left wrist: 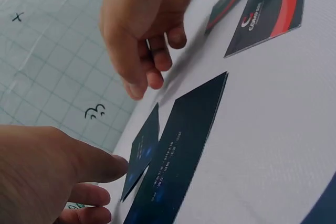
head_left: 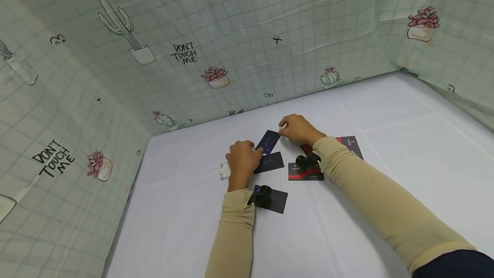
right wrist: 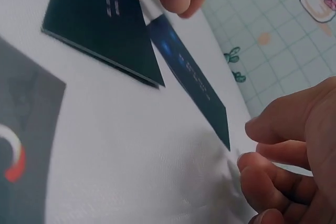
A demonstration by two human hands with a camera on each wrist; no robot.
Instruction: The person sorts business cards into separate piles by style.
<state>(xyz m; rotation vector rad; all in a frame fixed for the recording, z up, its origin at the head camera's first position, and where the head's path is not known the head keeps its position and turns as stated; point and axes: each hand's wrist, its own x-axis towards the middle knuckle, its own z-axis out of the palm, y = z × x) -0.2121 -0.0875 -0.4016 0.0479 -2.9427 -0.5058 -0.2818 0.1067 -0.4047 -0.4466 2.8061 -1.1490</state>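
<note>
A dark blue business card point(head_left: 268, 141) lies tilted at the back, its near corner by a second dark card point(head_left: 269, 163). My left hand point(head_left: 245, 158) is at the left ends of these two, thumb tip right at the farther card's edge, fingers loosely bent. Beyond the other end of that card, my right hand point(head_left: 299, 129) has loosely curled fingers with nothing between them; in the right wrist view a gap shows between its fingertips point(right wrist: 254, 129) and the card's corner. Partly under the left hand lies a pale printed paper point(head_left: 224, 171).
Another dark card point(head_left: 278, 202) lies nearer, partly behind the left wrist strap. Black-and-red cards lie under the right forearm, one in front point(head_left: 299, 172) and one at the right point(head_left: 352, 144). A patterned cloth point(head_left: 247, 55) hangs behind the white table point(head_left: 185, 218).
</note>
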